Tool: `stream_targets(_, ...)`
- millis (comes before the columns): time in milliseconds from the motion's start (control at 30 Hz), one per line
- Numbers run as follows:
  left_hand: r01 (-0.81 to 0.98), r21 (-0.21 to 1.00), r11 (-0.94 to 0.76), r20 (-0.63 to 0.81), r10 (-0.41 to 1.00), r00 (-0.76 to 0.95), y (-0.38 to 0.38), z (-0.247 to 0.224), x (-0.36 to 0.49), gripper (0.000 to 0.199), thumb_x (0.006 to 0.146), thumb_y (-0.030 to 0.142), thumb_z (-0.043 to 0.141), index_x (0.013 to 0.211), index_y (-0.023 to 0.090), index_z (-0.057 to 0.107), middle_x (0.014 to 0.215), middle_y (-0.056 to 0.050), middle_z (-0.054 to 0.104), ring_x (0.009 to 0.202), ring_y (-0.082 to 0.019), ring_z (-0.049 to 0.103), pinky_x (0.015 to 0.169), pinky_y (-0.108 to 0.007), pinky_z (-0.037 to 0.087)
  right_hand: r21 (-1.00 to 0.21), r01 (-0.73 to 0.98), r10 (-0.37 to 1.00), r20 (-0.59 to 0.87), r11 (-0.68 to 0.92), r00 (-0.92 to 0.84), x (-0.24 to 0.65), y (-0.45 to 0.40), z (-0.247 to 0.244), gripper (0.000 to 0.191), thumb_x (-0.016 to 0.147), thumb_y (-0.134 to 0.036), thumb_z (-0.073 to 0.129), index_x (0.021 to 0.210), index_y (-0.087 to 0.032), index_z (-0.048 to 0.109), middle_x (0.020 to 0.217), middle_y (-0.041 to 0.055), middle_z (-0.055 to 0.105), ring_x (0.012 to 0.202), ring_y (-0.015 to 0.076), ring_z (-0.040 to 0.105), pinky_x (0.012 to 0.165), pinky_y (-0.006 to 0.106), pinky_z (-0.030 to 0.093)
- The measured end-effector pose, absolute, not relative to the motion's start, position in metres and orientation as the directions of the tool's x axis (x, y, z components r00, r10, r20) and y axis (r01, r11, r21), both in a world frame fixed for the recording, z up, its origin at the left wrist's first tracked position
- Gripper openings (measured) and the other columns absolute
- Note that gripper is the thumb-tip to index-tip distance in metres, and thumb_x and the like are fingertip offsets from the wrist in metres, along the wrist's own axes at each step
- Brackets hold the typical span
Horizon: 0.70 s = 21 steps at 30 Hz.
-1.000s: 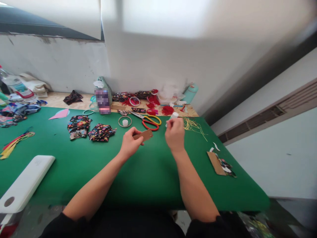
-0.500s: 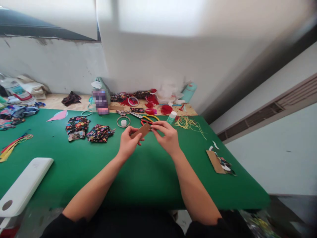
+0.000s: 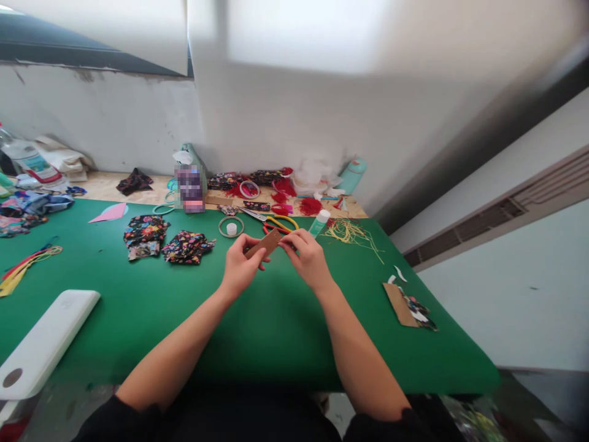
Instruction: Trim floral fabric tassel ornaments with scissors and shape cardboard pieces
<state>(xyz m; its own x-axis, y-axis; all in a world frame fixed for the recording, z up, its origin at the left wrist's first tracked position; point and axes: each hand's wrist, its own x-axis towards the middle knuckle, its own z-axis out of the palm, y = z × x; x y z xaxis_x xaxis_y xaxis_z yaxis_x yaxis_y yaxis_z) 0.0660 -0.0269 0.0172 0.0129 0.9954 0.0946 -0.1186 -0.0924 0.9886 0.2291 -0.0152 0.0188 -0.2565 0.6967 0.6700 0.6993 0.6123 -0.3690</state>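
A small brown cardboard strip (image 3: 265, 243) is tilted above the green table, its upper end pointing away to the right. My left hand (image 3: 243, 263) grips its lower end between thumb and fingers. At the upper right end, the pinched fingertips of my right hand (image 3: 305, 256) meet the strip's corner; whatever lies between them is too small to make out. Just beyond are scissors (image 3: 276, 219) with yellow and red handles. A white-capped green glue bottle (image 3: 319, 223) stands behind my right hand. A small white cap (image 3: 231, 229) sits inside a grey-green ring (image 3: 220, 226).
Floral fabric stacks (image 3: 188, 248) lie left of my hands, with a white device (image 3: 50, 341) at the near left. Yellow cords (image 3: 347, 231) and a cardboard piece (image 3: 399, 304) with scraps lie right. Red tassels (image 3: 310, 206) and a turquoise bottle (image 3: 353, 174) are at the back.
My right hand has shifted slightly down and left at the strip's end, its fingers drawn closer together. My left hand keeps its hold on the strip. The view has moved slightly.
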Motion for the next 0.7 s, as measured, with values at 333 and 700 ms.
stream_targets(333,0.064,0.986,-0.152,0.154,0.988,-0.028,-0.025,0.013,0.063,0.013,0.068,0.021,0.062,0.075,0.017,0.052,0.071,0.001,0.062,0.054,-0.013,0.065,0.045,-0.019,0.047,-0.176,0.819,0.69,0.649,0.546,-0.321,0.218,-0.01,0.0,0.018,0.092,-0.015,0.035,0.086,-0.017,0.051,0.081,0.0105,0.052,0.078,0.0238,0.049,0.071,0.038,0.047)
stream_targets(700,0.125,0.986,-0.109,0.111,0.994,-0.007,-0.021,0.017,0.06,0.011,0.064,0.019,0.059,0.071,0.017,0.05,0.065,0.003,0.059,0.049,-0.013,0.062,0.041,-0.018,0.042,-0.06,0.866,0.639,0.7,0.497,-0.318,0.212,-0.009,-0.007,0.02,0.092,-0.014,0.031,0.084,-0.017,0.049,0.08,0.0106,0.05,0.077,0.0237,0.046,0.07,0.037,0.045)
